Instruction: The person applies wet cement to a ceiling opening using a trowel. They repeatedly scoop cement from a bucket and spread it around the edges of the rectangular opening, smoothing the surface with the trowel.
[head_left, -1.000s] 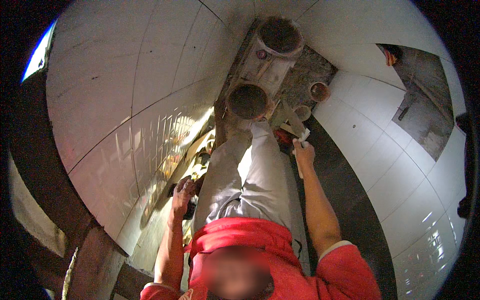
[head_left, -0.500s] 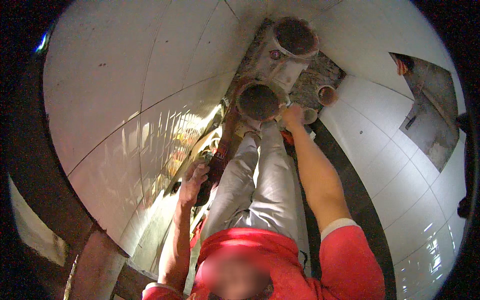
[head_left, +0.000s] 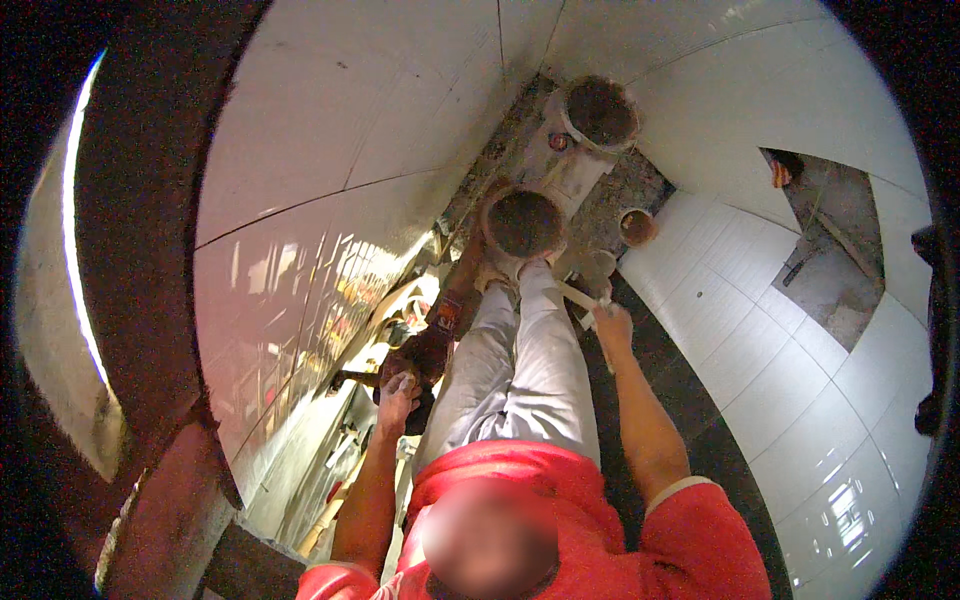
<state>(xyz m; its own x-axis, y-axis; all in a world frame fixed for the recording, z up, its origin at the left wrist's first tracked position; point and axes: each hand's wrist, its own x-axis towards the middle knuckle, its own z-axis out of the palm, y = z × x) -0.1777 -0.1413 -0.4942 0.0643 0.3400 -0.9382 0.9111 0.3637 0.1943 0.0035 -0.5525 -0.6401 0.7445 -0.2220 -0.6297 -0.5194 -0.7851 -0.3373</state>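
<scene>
My right hand (head_left: 613,328) is closed around a pale, narrow, stick-like tool (head_left: 577,295), which points toward the nearer bucket; its exact kind does not show. That bucket (head_left: 490,235), holding dark grey material, stands just beyond my feet. On the other side my left hand (head_left: 398,392) hangs low beside my leg with its fingers curled. A dark bar-shaped thing (head_left: 352,379) reaches to it from the left, and a dark shape lies under the palm. What the left fingers hold, if anything, cannot be made out.
A second bucket (head_left: 571,128) stands in the far corner, and a small round container (head_left: 651,228) sits by the right wall. Tiled walls (head_left: 760,350) close in on both sides. A ragged opening (head_left: 835,260) breaks the right wall's tiles. Cluttered tools and scraps (head_left: 340,450) line the left side.
My right hand has drawn back from beside the nearer bucket, bringing the pale tool into clear sight. My left hand has lowered slightly and its fingers have curled. The whole view has shifted.
</scene>
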